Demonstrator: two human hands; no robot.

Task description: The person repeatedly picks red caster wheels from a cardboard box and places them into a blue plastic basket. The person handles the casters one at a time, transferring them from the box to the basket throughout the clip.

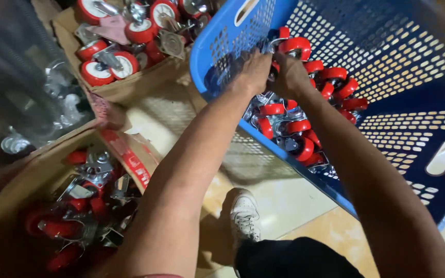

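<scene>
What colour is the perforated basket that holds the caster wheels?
Blue basket, seen best in the head view.

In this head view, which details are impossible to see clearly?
- Left hand and right hand: fingers hidden behind the hands; grip unclear.
- Blue perforated plastic basket: cut by the right edge.
- Lower brown cardboard box: contents in shadow.
- Clear plastic bag: blurred.

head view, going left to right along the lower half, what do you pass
open cardboard box of red caster wheels → left forearm → white shoe → right forearm → blue perforated basket
</scene>
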